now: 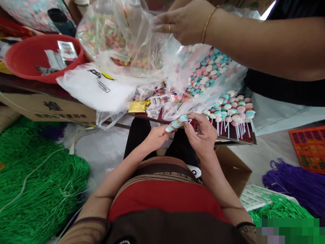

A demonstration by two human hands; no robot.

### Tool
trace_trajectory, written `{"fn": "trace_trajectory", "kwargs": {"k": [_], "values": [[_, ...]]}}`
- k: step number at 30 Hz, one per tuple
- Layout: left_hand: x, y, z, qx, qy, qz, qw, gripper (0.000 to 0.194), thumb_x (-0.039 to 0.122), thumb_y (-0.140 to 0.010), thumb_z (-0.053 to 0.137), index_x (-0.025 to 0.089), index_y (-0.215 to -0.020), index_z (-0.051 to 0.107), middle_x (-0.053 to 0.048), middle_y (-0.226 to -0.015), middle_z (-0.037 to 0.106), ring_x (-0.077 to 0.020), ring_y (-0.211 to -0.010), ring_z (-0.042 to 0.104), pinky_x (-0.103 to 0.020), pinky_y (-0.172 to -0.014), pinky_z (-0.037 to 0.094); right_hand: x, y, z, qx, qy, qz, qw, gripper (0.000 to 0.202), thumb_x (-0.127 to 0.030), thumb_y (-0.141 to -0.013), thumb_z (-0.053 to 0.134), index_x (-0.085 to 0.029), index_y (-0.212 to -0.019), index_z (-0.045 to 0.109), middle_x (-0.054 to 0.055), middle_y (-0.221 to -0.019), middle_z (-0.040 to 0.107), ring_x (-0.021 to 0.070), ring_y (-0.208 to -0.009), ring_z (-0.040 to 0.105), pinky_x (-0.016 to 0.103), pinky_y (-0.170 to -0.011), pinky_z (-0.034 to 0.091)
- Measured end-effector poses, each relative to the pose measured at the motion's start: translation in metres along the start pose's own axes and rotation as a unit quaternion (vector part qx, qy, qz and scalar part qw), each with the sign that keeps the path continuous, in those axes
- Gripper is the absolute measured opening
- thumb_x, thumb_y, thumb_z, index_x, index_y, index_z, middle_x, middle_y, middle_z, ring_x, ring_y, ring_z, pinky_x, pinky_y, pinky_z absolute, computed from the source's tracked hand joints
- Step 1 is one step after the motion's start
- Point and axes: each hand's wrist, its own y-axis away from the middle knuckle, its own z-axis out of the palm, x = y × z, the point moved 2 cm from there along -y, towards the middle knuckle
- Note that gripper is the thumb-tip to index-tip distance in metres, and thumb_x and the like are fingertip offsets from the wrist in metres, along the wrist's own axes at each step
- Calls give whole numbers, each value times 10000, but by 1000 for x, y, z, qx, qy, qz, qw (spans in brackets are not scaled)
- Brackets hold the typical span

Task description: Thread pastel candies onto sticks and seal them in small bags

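Observation:
A row of blue, white and brown candy pieces, a candy stack (175,124), is held between my two hands over my lap. My left hand (158,135) is closed round its lower left end. At the upper right end, my right hand (203,130) pinches it with thumb and fingers. Just beyond, on the table, lie gold twist ties (138,106) and a printed packet (164,99). Finished-looking candy sticks (240,110) with white stems lie at the table's right edge. Loose pastel candies (208,71) fill a clear bag behind them.
Another person's hand (189,22) reaches over the bags from the upper right. A red basin (25,61) and a white plastic bag (99,86) are at the left. Green netting (38,183) lies lower left. An open cardboard box (232,169) stands below the table's right end.

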Motion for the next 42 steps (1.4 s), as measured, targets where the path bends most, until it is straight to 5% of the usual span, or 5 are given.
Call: {"fn": "trace_trajectory", "kwargs": {"k": [10, 15, 22, 36, 42], "values": [[14, 9, -8, -91, 169, -54, 980, 376, 509, -902, 595, 172, -1066, 561, 5, -720, 678, -136, -662, 623, -272, -678, 472, 31, 8, 16, 45, -181, 179, 966, 210, -398, -898, 745, -266, -1035, 656, -15, -899, 688, 127, -795, 683, 263, -749, 598], [9, 12, -2, -57, 168, -117, 977, 315, 510, -934, 535, 208, -855, 490, 15, -728, 638, -99, -558, 561, -243, -549, 420, 38, 10, 25, 46, -234, 204, 949, 303, -378, -910, 730, -315, -1197, 654, 3, -1002, 716, 147, -907, 705, 309, -836, 612], [3, 11, 0, -11, 128, -87, 988, 300, 507, -919, 537, 213, -872, 500, 54, -672, 600, -79, -523, 500, -231, -544, 400, 31, 13, 28, 1, -312, 265, 912, 398, -460, -859, 786, -317, -1213, 674, 41, -1195, 754, 219, -1111, 723, 427, -966, 626], [-9, 16, 16, 100, 310, -45, 944, 342, 518, -867, 691, 206, -917, 559, 83, -616, 410, -68, -527, 321, -223, -504, 253, 16, 2, 25, 56, -285, 219, 932, 313, -461, -855, 796, -307, -1084, 648, -14, -1030, 748, 140, -950, 752, 269, -861, 629], [-8, 16, 14, 138, 296, -29, 945, 319, 499, -843, 714, 205, -923, 619, 44, -708, 528, -85, -622, 410, -222, -572, 348, 16, 5, 26, 42, -266, 219, 938, 330, -479, -876, 769, -296, -1114, 633, 12, -1059, 754, 174, -1012, 759, 322, -914, 625]]}}
